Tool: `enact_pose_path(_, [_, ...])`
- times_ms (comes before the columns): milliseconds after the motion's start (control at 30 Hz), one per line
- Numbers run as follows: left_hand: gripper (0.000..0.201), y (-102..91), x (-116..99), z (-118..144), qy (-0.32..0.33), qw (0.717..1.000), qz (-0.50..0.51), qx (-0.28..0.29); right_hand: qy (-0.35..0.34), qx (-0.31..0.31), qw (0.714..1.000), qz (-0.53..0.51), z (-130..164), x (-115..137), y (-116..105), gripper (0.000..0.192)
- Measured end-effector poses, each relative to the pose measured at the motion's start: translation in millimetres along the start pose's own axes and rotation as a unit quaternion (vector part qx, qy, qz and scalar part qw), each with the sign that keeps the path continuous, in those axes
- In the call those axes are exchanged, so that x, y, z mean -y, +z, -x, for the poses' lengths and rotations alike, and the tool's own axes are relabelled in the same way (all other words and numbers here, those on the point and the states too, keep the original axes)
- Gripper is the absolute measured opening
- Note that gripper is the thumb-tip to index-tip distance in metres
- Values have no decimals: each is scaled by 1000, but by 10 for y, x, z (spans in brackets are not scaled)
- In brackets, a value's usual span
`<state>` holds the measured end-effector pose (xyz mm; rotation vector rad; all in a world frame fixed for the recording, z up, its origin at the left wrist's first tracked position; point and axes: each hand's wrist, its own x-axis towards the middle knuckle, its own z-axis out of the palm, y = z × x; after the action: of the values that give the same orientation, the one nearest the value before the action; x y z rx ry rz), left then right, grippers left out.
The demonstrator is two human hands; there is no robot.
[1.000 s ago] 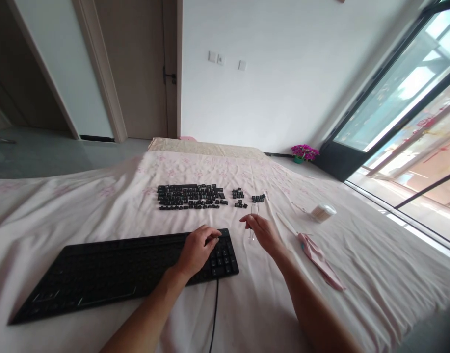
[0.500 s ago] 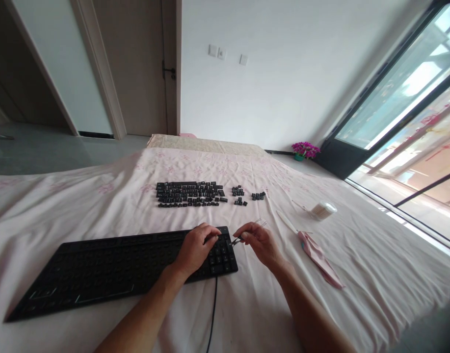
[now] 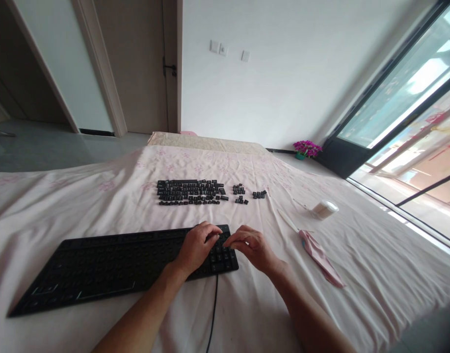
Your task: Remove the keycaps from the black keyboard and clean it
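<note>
"Fingers (image 3: 212,229) of the left hand (image 3: 195,249) curve over that black keyboard (image 3: 129,260). What's it made of?"

"Plastic, I'd say: a long, flat slab with a dull finish, lying slightly aslant along the near side of the sheet (image 3: 129,208). A thin, smooth cable (image 3: 215,314) runs from its near edge toward us."

"And the dark bits beyond it?"

"Loose keycaps (image 3: 191,191), small and blocky, with a long bar among them, set in rough rows. Smaller clusters (image 3: 259,194) sit to their right."

"How are the hands?"

"Left one's loosely bent, with a narrow gap between thumb and forefinger, at the top of the number pad (image 3: 220,260). Right hand (image 3: 251,245) has thumb and forefinger drawn close together over the pad's right edge; whether something is pinched there, I can't tell."

"What's toward the sheet's right edge?"

"Soft pink cloth (image 3: 320,257), bunched into a narrow strip, and farther off a rounded, clear tub (image 3: 326,209) with pale contents."

"Wrinkled, that sheet."

"Yes, pale pink, flowers printed near its far edge. Behind it stand a smooth white wall (image 3: 283,88) and a brown door (image 3: 136,68); magenta flowers (image 3: 306,148) sit beside the dark-framed glass (image 3: 386,108)."
</note>
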<state>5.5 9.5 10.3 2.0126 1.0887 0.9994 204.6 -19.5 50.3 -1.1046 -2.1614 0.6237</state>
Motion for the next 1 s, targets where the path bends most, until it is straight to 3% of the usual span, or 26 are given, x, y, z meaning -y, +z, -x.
enact_pose_path(200, [15,0,4,7,0,1000,-6,-2,-15,24,999,19,-29,-20,69,18])
enact_pose_path(367, [15,1,-5,12,4,1000,-11,0,9,-11,999,-36,-36,-85,37,23])
enact_pose_path(533, [15,4,-8,12,3,1000,-14,6,-17,34,999,4,-51,-47,96,21])
enact_pose_path(733, [17,13,0,16,9,1000,-17,4,6,-14,1000,-24,-29,-81,44,22])
enact_pose_path(900, [13,18,-4,-2,16,999,-31,39,10,-6,998,56,-6,-102,68,19])
enact_pose_path(1000, [7,47,-23,-38,34,996,-56,62,22,-15,999,43,-11,-99,121,19])
